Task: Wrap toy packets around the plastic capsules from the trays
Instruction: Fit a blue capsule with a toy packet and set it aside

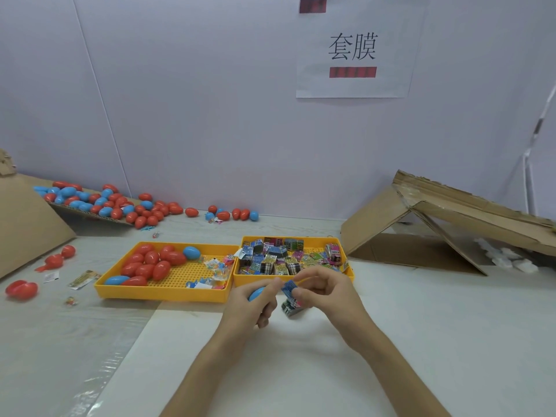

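My left hand grips a blue plastic capsule just in front of the trays. My right hand pinches a small blue printed toy packet beside the capsule; the left fingertips touch the packet too. A dark packet lies on the table right under my hands. The left yellow tray holds several red and two blue capsules plus small clear toy bags. The right yellow tray is filled with many coloured packets.
A heap of red and blue capsules lies on a cardboard sheet at the back left, with loose ones near the left edge. A folded cardboard box stands at the right. A paper sign hangs on the wall.
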Demonstrator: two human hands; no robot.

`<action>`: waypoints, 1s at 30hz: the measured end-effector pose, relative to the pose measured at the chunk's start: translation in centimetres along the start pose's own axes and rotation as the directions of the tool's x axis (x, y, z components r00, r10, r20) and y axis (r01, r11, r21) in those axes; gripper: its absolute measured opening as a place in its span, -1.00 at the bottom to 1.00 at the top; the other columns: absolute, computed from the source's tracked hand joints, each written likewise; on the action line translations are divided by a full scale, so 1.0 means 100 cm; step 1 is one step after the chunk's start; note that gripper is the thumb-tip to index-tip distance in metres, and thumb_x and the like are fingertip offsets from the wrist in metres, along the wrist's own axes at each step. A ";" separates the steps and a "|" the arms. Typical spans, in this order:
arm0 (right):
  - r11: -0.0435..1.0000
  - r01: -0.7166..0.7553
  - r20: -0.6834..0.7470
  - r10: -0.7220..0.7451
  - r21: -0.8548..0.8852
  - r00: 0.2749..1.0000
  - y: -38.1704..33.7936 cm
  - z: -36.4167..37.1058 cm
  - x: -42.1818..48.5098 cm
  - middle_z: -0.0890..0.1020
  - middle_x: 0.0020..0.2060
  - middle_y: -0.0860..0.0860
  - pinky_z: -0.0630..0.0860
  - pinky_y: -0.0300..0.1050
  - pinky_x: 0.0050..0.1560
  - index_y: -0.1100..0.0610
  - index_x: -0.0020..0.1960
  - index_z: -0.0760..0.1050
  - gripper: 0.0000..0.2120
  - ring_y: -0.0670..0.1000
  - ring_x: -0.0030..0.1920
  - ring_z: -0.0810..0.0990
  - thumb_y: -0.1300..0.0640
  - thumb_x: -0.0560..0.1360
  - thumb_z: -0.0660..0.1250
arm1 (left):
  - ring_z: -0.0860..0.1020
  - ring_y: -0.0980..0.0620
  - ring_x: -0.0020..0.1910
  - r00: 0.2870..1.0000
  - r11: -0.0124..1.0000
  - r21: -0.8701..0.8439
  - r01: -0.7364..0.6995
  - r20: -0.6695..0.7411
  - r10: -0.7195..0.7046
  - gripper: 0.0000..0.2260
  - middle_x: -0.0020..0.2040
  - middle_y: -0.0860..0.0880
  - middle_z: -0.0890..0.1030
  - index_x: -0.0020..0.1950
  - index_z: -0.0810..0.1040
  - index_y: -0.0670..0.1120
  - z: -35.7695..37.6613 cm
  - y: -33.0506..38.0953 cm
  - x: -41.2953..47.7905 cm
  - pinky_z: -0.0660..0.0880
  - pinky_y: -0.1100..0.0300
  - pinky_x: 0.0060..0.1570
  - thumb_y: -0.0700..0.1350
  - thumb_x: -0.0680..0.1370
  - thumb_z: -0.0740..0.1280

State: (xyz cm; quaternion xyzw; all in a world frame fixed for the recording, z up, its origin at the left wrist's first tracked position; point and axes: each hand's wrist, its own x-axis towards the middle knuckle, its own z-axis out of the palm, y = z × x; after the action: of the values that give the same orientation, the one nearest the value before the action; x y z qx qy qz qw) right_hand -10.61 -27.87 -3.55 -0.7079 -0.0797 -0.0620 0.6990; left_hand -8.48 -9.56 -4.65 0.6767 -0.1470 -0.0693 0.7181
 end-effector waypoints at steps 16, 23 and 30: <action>1.000 0.011 -0.010 -0.011 -0.011 1.000 0.001 0.000 0.001 0.68 -0.30 -0.04 0.49 -0.35 -0.29 0.22 -0.10 0.62 -0.92 -0.13 -0.30 0.63 0.36 0.49 0.44 | 0.43 0.20 -0.43 0.986 0.995 0.089 -0.049 -0.154 0.063 -0.88 -0.40 0.17 0.55 -0.11 0.73 0.11 0.000 -0.005 0.001 0.37 0.36 -0.40 -0.13 0.50 0.52; 0.995 -0.050 0.071 0.056 -0.086 0.996 0.002 0.005 -0.001 0.66 -0.19 0.00 0.49 -0.23 -0.22 0.16 -0.05 0.63 -0.96 -0.06 -0.18 0.59 0.27 0.52 0.44 | 0.61 0.18 -0.21 0.902 0.921 0.297 -0.251 -0.273 0.334 -0.82 -0.23 0.14 0.67 -0.14 0.69 -0.01 0.002 -0.005 0.000 0.48 0.40 -0.23 -0.29 0.50 0.48; 0.996 -0.057 0.051 0.061 -0.075 0.997 0.001 0.003 0.000 0.66 -0.14 0.15 0.49 -0.22 -0.17 0.23 0.06 0.65 -0.89 0.04 -0.09 0.61 0.27 0.58 0.36 | 0.63 0.13 -0.15 0.889 0.868 0.393 -0.302 -0.213 0.406 -0.80 -0.22 0.19 0.66 -0.12 0.68 0.04 0.006 -0.004 -0.004 0.49 0.41 -0.22 -0.28 0.49 0.49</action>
State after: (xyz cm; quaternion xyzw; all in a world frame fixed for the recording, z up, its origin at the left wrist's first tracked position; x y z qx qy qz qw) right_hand -10.60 -27.61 -3.66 -0.7365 -0.0750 -0.0252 0.6718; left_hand -8.98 -10.06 -5.06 0.7568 -0.1734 0.1917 0.6003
